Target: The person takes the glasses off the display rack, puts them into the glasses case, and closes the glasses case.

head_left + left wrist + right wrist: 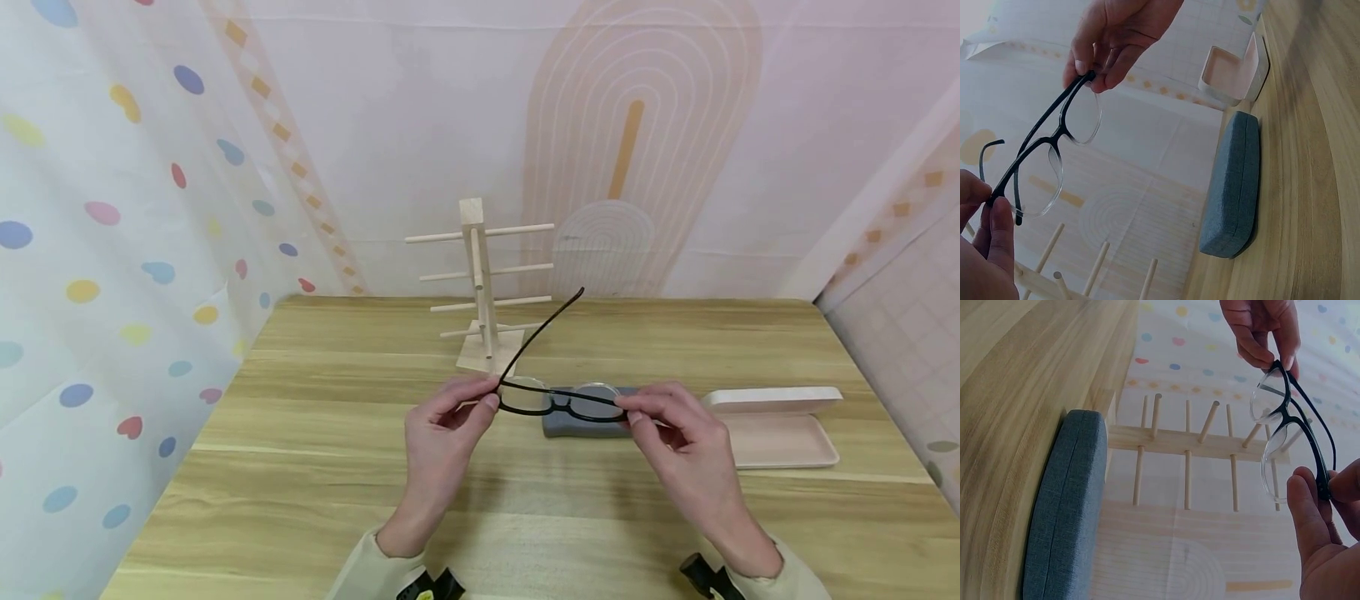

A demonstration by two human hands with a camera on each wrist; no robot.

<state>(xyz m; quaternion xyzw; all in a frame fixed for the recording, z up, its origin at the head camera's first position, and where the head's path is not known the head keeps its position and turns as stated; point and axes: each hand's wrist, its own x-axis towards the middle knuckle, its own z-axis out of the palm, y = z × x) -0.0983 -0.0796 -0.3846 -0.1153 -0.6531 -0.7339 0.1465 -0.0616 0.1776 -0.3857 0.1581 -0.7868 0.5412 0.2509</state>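
Note:
Both hands hold a pair of black half-rim glasses [561, 407] above the table. My left hand [446, 429] pinches the left end of the frame between thumb and fingers. At the opposite end, my right hand [690, 446] pinches the frame by the hinge. One temple arm [542, 329] sticks out away from me on the left side; the other lies folded across behind the lenses. In the left wrist view, the clear lower lens edges and the dark bridge [1059, 134] show plainly.
Behind the glasses stands a wooden rack [472, 218] with several pegs on a square base. A closed grey-blue glasses case [1229, 187] lies on the wooden table [300, 500], partly behind the lenses. To its right, a white case [787, 400] with pink lining sits with its lid up.

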